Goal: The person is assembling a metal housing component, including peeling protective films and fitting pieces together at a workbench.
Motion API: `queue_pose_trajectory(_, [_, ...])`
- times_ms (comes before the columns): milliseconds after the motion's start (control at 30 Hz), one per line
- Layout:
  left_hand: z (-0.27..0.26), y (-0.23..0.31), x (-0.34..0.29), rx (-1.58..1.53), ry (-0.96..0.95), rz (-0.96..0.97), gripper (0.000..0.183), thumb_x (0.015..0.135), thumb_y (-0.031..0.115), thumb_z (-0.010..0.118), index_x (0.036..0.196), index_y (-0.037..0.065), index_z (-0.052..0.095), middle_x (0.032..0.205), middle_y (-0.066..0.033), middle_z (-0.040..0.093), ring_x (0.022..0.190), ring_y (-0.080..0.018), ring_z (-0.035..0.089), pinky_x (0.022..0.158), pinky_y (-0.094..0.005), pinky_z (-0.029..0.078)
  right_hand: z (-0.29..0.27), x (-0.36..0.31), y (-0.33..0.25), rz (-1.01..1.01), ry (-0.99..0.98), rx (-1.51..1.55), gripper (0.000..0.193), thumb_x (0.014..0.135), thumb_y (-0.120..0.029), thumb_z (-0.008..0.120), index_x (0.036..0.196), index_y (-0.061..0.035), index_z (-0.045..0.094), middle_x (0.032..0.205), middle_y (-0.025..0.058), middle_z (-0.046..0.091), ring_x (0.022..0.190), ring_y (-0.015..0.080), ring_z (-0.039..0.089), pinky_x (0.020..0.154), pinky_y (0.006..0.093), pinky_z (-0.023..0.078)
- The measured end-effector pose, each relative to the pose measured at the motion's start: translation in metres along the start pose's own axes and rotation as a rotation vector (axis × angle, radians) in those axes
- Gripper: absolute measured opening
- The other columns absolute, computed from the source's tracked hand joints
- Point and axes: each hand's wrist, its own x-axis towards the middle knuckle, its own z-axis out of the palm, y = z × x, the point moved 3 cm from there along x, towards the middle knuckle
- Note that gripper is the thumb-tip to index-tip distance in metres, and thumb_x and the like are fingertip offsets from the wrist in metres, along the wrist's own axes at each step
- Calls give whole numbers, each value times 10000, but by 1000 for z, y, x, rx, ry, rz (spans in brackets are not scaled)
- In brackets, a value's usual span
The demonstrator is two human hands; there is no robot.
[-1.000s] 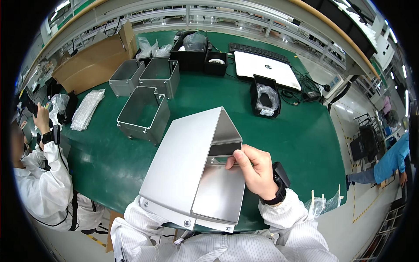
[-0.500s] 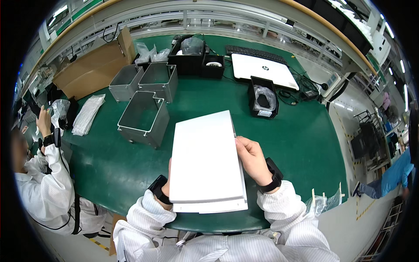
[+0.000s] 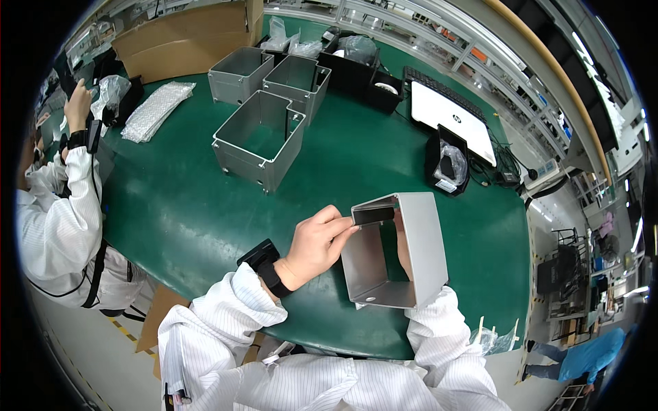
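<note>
A grey box-shaped housing (image 3: 426, 250) without ends is tilted in front of me, its open side turned to the left. My right hand (image 3: 402, 248) reaches inside it and grips its wall; most of that hand is hidden. A black strip (image 3: 373, 216) lines the notch at the upper corner. My left hand (image 3: 317, 245) pinches at the housing's upper left edge, thumb and forefinger together beside the strip. Farther left on the green table (image 3: 205, 205) stand three similar grey housings, the nearest (image 3: 264, 140) in front of the other two.
Bubble-wrap sheets (image 3: 157, 109) lie at the left, near a cardboard box (image 3: 188, 41). Toward the back are black bins (image 3: 353, 75) with bagged parts, a white laptop (image 3: 451, 120) and a small black bin (image 3: 447, 161). A co-worker's sleeve (image 3: 58, 205) shows at the far left.
The housing has been turned from its broad pale face to show its open inside, and moved right. My left hand came from its left side to the upper edge; my right hand went inside.
</note>
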Motion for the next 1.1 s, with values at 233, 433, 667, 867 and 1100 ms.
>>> queue_pose_trajectory(233, [1,2,-1,18,6,28,79,835,53,738,893,15,701,741,-87,566,556,-211,545,502,-330,435,-13,-4,-17,-669,-193,262,304,972,-36,550,1276,-32,545,1256,172,637,1121,315,624,996,403,469])
queue_pose_trajectory(433, [-1,7,3,55,6,138,93,801,23,740,877,6,689,738,-89,565,560,-233,552,506,-338,436,4,-10,-14,-636,-361,350,492,843,87,567,1314,-57,557,1372,118,584,1323,285,523,1105,430,416])
queue_pose_trajectory(667, [-1,7,5,71,10,203,112,779,15,755,867,2,687,731,-87,571,556,-231,547,503,-335,432,0,-9,33,-192,-229,451,334,868,-17,643,1200,6,633,1127,84,688,989,194,660,885,332,525])
queue_pose_trajectory(867, [-7,6,7,104,29,161,109,782,5,754,869,5,688,733,-84,558,574,-230,550,510,-335,432,-12,3,24,76,-173,551,301,877,-121,716,1123,35,641,825,7,687,706,75,632,609,228,515])
queue_pose_trajectory(1100, [-7,4,8,108,23,117,104,795,17,756,874,2,691,737,-89,558,588,-233,549,520,-334,433,12,3,22,-11,-317,775,355,956,-127,626,1274,20,566,1135,103,651,976,160,639,832,279,516])
